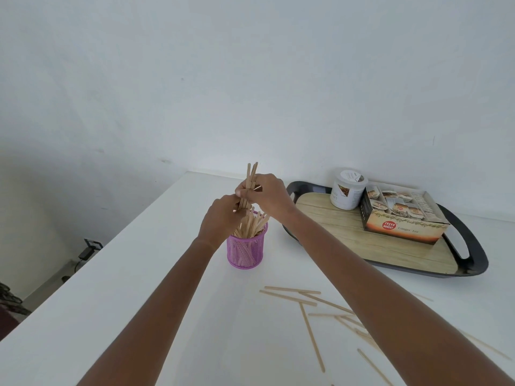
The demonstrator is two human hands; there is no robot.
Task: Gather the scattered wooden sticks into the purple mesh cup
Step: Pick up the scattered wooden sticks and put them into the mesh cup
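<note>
The purple mesh cup [245, 252] stands upright on the white table with several wooden sticks leaning inside it. Right above its mouth, my right hand [266, 195] grips a small bundle of sticks [250, 176], held nearly upright with the upper ends poking past my fingers. My left hand [223, 218] is beside it, fingers curled round the lower part of the same bundle, just over the cup's rim. Several loose sticks [309, 321] lie scattered on the table in the near right, partly hidden under my right forearm.
A black tray [471, 263] with a wood-pattern base sits at the right, carrying a white tub [347, 190] and a ginger tea box [404, 215]. The white wall is behind the table. The table's left edge drops to the floor, where cables lie.
</note>
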